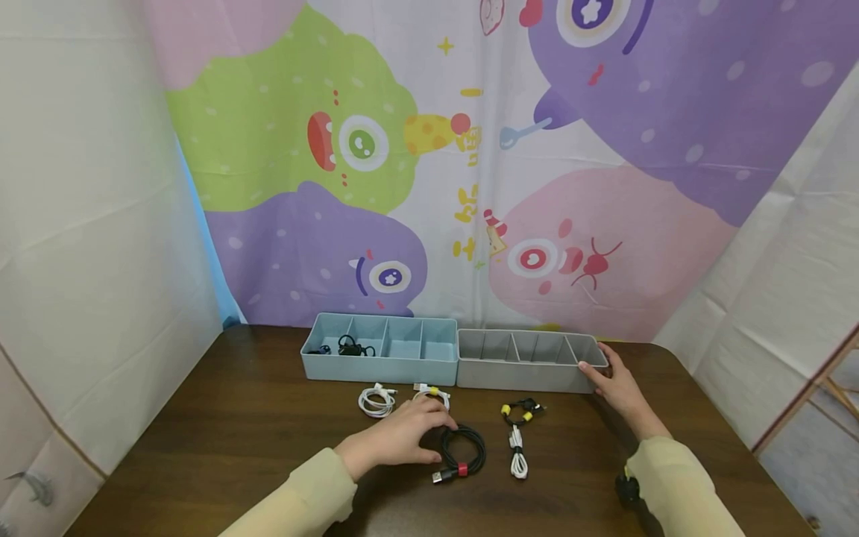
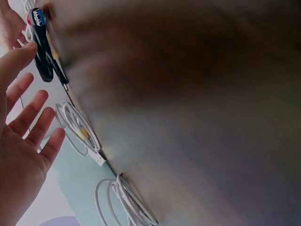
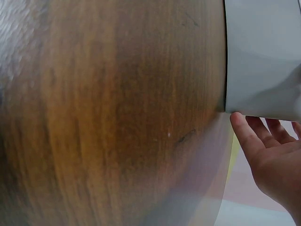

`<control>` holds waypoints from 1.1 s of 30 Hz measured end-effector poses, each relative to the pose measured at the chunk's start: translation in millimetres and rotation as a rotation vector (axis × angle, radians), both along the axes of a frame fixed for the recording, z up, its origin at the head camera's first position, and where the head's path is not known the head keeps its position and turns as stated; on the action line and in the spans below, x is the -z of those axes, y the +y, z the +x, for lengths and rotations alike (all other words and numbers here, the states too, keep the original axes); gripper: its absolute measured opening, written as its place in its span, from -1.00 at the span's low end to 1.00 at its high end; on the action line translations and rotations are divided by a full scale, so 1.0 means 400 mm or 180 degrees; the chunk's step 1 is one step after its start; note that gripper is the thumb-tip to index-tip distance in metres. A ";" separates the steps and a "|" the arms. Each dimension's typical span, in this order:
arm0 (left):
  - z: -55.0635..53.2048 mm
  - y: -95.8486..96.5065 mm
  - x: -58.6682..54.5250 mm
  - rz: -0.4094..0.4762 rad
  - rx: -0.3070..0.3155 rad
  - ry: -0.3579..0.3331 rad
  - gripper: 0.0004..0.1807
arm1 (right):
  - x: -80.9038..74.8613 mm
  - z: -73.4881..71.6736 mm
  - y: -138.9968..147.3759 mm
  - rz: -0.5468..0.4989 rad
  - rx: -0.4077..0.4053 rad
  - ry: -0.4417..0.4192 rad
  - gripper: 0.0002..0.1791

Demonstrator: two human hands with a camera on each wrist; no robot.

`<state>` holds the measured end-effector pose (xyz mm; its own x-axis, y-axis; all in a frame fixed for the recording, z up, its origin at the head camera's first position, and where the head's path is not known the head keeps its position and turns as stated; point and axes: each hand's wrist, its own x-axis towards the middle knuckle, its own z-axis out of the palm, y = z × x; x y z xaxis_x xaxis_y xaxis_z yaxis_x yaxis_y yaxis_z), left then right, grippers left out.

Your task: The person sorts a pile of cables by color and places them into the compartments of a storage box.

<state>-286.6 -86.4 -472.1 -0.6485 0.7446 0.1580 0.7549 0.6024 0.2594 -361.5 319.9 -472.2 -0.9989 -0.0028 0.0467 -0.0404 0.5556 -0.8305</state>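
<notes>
The left hand [image 1: 401, 434] is hovering palm-down — fingers loose and spread — beside the coiled black USB cable [image 1: 481, 449], which is lying on the wooden table [image 1: 564, 496] before the gray divided organizer [image 1: 523, 378], whose right end the right hand [image 1: 619, 384] is touching with extended fingers.

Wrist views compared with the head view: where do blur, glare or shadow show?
Head: fairly even light, black cable and red tie reasonably crisp; left wrist: most of the tabletop is blurred, darkest toward the top; right wrist: pale glare at upper left, a shadow on the grey box.
</notes>
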 end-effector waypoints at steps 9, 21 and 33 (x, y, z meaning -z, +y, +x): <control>-0.004 0.007 0.004 -0.0047 0.0210 0.0269 -0.62 | -0.006 0.003 -0.004 -0.0030 -0.0002 -0.0002 -0.11; 0.003 0.000 -0.001 -0.0177 0.0242 0.0328 -0.78 | 0.001 0.001 -0.001 -0.0033 -0.0020 0.0022 -0.12; 0.012 -0.009 -0.003 -0.0090 0.0259 0.0318 -0.76 | 0.000 0.001 -0.001 -0.0006 0.0039 -0.0027 -0.10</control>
<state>-281.7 -90.0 -471.0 -0.5680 0.7992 0.1969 0.8227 0.5443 0.1641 -361.1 319.3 -472.1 -0.9992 0.0097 0.0384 -0.0266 0.5544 -0.8318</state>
